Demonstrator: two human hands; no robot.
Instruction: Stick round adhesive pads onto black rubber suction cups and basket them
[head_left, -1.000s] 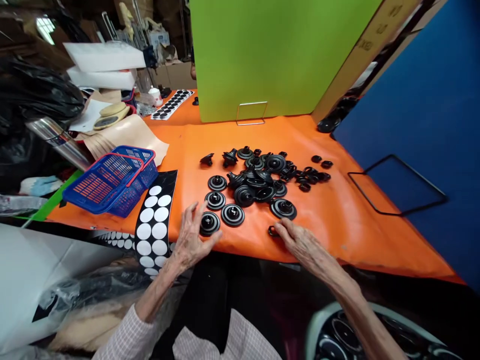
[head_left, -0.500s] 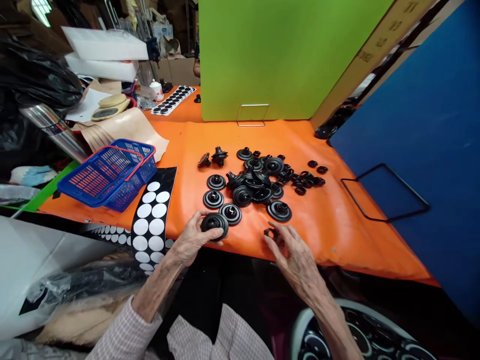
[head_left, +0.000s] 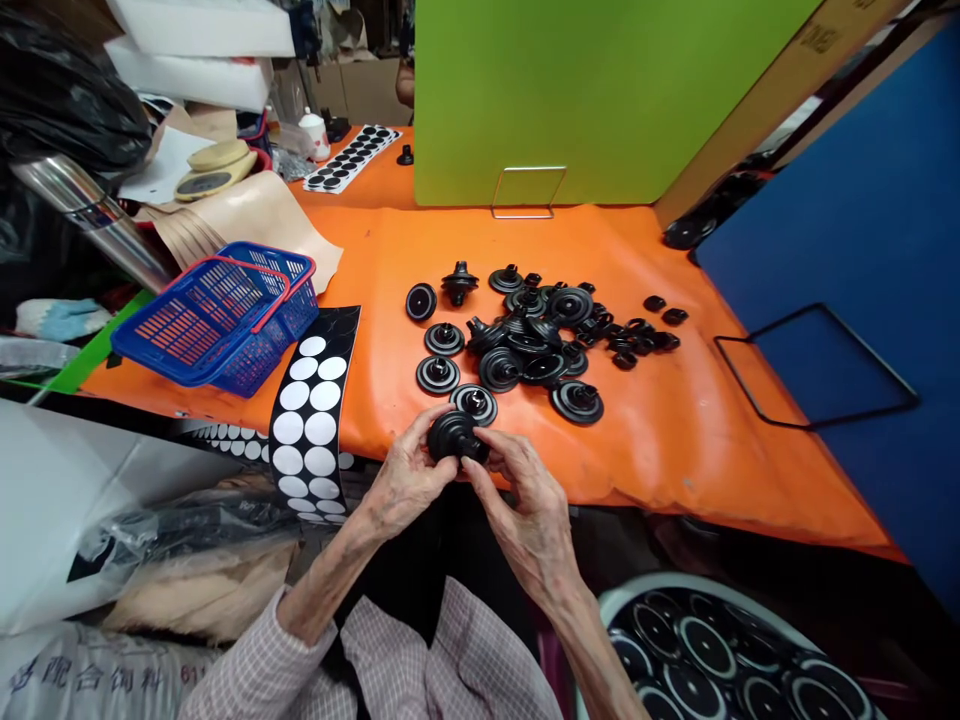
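Note:
My left hand (head_left: pixel 411 470) is closed on the rim of a black ridged disc (head_left: pixel 450 434) with a raised centre, holding it tilted above the table's front edge. Against the centre of that disc, my right hand (head_left: pixel 525 495) pinches a small black nut (head_left: pixel 472 447), partly hidden by the fingers. Just beyond the hands lies a grey-ringed disc with a stem (head_left: pixel 474 402). A heap of similar black discs (head_left: pixel 517 345) spreads over the middle of the table, and several loose black nuts (head_left: pixel 637 335) lie to its right.
An orange-covered table (head_left: pixel 637 440) carries a blue basket (head_left: pixel 217 320) at left, beside a sheet of white round stickers (head_left: pixel 319 430). Green (head_left: pixel 600 90) and blue panels (head_left: pixel 832 260) with wire handles stand behind and right. A tub of discs (head_left: pixel 720 640) sits below right.
My right hand has moved left with the small nut, bringing it to the disc in my left hand. The disc has shifted slightly right and up. The camera view has tilted downward.

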